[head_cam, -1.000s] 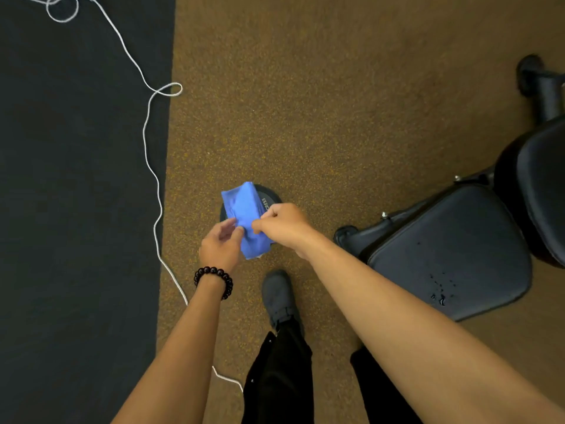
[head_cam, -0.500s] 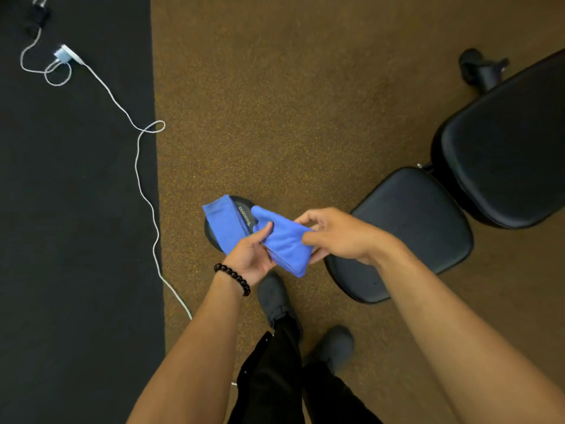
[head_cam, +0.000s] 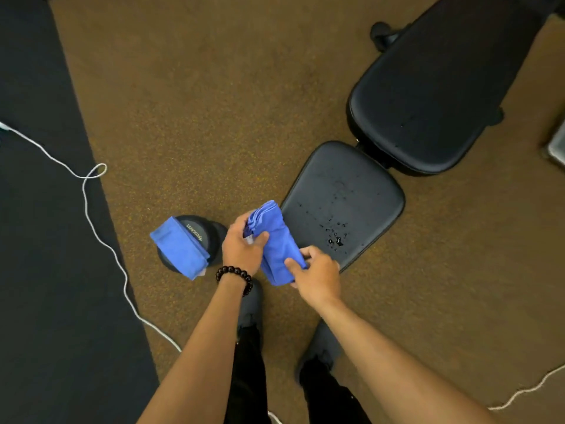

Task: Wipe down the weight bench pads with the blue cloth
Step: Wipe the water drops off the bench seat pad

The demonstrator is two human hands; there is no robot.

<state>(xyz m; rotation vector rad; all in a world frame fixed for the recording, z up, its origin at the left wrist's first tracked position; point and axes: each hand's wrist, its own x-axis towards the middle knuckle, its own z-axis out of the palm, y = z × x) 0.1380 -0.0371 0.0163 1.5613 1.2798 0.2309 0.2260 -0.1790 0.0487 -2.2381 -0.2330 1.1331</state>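
A folded blue cloth point(head_cam: 276, 243) is held between both hands just left of the bench's black seat pad point(head_cam: 357, 191). My left hand point(head_cam: 243, 250), with a bead bracelet at the wrist, grips the cloth's upper left side. My right hand point(head_cam: 318, 272) pinches its lower right corner. Water droplets sit on the seat pad near its front right. The long black back pad point(head_cam: 428, 96) runs up to the right, beyond the seat pad. A second folded blue cloth point(head_cam: 180, 252) lies on a round black weight point(head_cam: 198, 232) to the left.
A white cable point(head_cam: 88, 206) snakes along the edge between the brown floor and the dark mat point(head_cam: 36, 270) at left. Another white cable end point(head_cam: 526, 390) lies at lower right. My shoes point(head_cam: 253, 304) stand just below the hands. A bench foot point(head_cam: 380, 33) sticks out at top.
Both hands carried one blue cloth off the weight and rightward to the seat pad's edge. A second cloth stays on the weight. The view swung right, showing more of the bench.
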